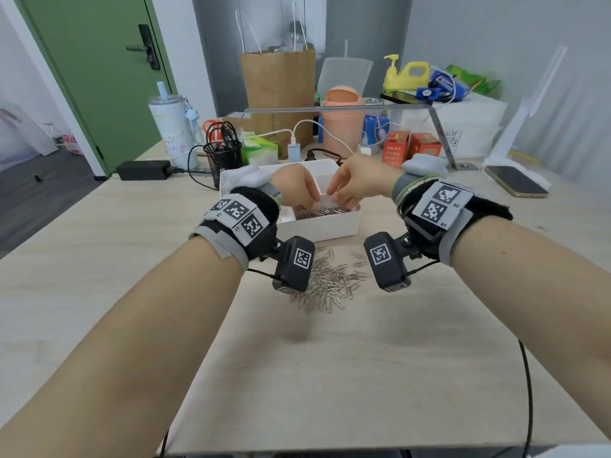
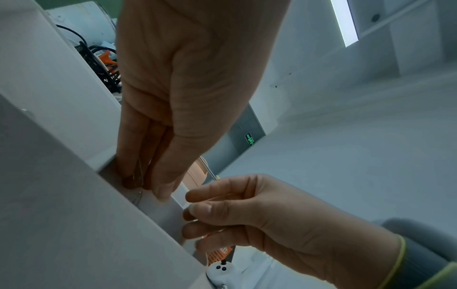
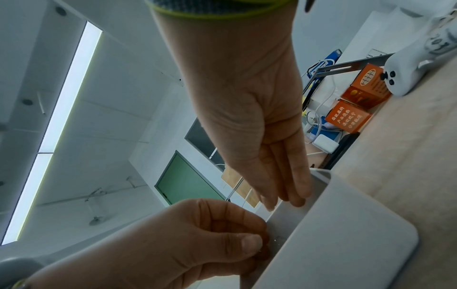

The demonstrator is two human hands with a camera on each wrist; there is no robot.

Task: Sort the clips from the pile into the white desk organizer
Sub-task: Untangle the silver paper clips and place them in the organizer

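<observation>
Nearest you, toward the middle of the desk (image 1: 99, 292), the pile of clips (image 1: 327, 282) lies loose just in front of the white desk organizer (image 1: 330, 226), whose near compartment already holds clips. Your left hand (image 1: 294, 190) dips into that compartment, fingers bunched on a few clips. Your right hand (image 1: 357, 181) hovers over the rim, fingers straight and close together, holding nothing you can see.

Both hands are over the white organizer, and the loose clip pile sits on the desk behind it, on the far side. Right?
Not quite. Both the left hand and right hand are over the white organizer, but the clip pile lies on the desk in front of it, on the near side. The head view shows this.
</observation>
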